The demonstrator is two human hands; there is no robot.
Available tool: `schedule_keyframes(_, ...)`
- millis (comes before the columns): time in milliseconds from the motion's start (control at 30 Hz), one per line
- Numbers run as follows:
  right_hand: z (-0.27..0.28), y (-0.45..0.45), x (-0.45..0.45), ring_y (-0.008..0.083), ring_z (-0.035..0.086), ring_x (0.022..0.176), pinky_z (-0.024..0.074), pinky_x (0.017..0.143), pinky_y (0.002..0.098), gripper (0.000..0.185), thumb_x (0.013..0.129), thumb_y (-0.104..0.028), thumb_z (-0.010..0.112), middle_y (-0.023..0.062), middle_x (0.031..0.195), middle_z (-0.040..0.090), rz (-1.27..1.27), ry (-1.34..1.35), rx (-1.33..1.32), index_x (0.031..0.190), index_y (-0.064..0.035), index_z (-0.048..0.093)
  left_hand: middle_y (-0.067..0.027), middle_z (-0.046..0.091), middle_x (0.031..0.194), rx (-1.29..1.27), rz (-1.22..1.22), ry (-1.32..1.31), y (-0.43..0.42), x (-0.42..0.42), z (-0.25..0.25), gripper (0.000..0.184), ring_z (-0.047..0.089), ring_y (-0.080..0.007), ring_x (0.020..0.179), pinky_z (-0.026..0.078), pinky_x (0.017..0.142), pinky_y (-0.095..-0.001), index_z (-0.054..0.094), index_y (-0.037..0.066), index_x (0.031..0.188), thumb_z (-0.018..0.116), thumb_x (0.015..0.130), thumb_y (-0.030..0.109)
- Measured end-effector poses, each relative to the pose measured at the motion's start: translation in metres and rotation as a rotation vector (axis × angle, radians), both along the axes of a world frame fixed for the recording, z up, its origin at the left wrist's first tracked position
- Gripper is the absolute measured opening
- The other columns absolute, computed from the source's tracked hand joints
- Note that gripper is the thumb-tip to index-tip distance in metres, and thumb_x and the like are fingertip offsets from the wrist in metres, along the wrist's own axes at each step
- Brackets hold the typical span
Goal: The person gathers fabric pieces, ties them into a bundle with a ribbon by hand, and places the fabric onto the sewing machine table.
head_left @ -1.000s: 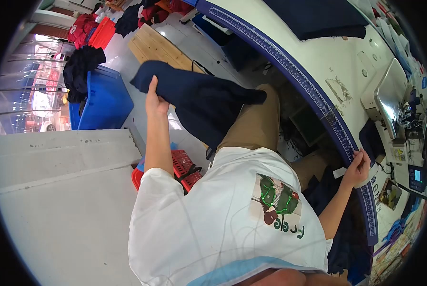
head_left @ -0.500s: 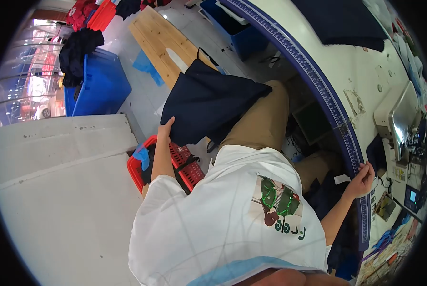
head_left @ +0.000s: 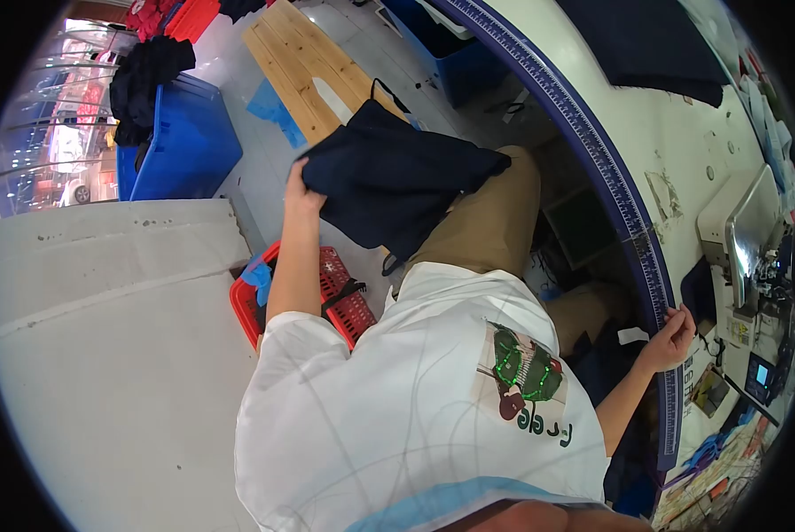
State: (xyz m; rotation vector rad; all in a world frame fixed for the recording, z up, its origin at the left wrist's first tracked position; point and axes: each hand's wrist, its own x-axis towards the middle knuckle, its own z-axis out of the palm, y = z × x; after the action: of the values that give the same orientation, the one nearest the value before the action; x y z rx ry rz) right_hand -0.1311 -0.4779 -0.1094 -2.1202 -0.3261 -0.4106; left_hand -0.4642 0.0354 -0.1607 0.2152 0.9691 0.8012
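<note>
A dark navy cloth piece with thin black straps lies draped across my thigh and the end of a wooden bench. My left hand is closed on its left edge, thumb over the fabric. My right hand rests at the edge of the sewing table, over the purple measuring strip. Its fingers are curled together, and whatever may be between them is hidden. A small white tag shows just left of that hand. The sewing machine stands beyond it.
A red basket stands beside me on the left. The wooden bench extends ahead. A blue bin with dark cloth is at the far left, another blue bin under the table. Folded navy cloth lies on the tabletop.
My left hand has moved forward and slightly left, drawing the near-left edge of the navy cloth with it, so the cloth is more bunched. My right hand has hardly moved.
</note>
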Motion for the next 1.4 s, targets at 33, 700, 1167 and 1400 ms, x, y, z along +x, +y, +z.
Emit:
schedule_keyframes(33, -0.001, -0.001, 0.0, 0.0088, 0.055, 0.066, 0.044, 0.059, 0.0183, 0.015, 0.086, -0.006, 0.049, 0.0075, 0.077, 0.061, 0.003, 0.006, 0.0, 0.093, 0.0035, 0.057, -0.0149, 0.059, 0.096, 0.07, -0.045, -0.04, 0.002, 0.014, 0.014, 0.027, 0.059, -0.0291, 0.087, 0.048, 0.08, -0.0419, 0.051, -0.002, 0.1, 0.055, 0.077, 0.01)
schedule_keyframes(700, 0.104, 0.165, -0.021, 0.0201, 0.051, 0.1, 0.0387, 0.087, 0.0307, 0.067, 0.074, -0.036, 0.063, 0.0142, 0.109, 0.053, 1.103, 0.746, 0.339, 0.122, 0.003, 0.037, -0.0347, 0.052, 0.089, 1.317, -0.892, 0.429, -0.251, 0.174, 0.072, 0.079, 0.055, -0.0438, 0.082, 0.044, 0.076, -0.0407, 0.018, -0.02, 0.119, 0.061, 0.073, 0.028)
schedule_keyframes(1167, 0.071, 0.162, -0.068, 0.0266, 0.054, 0.101, 0.0415, 0.088, 0.038, 0.052, 0.048, 0.011, 0.052, 0.0095, 0.1, 0.061, 1.402, 0.262, -0.458, 0.094, -0.0103, 0.063, -0.0166, 0.039, 0.128, -0.122, -0.972, -0.382, -0.179, 0.04, -0.04, 0.084, 0.039, -0.0277, 0.118, 0.031, 0.099, -0.0384, 0.027, -0.001, 0.129, 0.049, 0.075, 0.059)
schedule_keyframes(1400, 0.067, 0.146, -0.072, 0.0253, 0.052, 0.105, 0.0378, 0.092, 0.0399, 0.046, 0.05, 0.013, 0.052, 0.006, 0.1, 0.061, 1.388, 0.23, -0.543, 0.087, -0.0105, 0.065, -0.0119, 0.042, 0.127, -0.153, -0.252, -0.154, -0.138, -0.003, -0.104, 0.078, 0.039, -0.0268, 0.117, 0.029, 0.099, -0.0421, 0.035, 0.003, 0.126, 0.047, 0.075, 0.06)
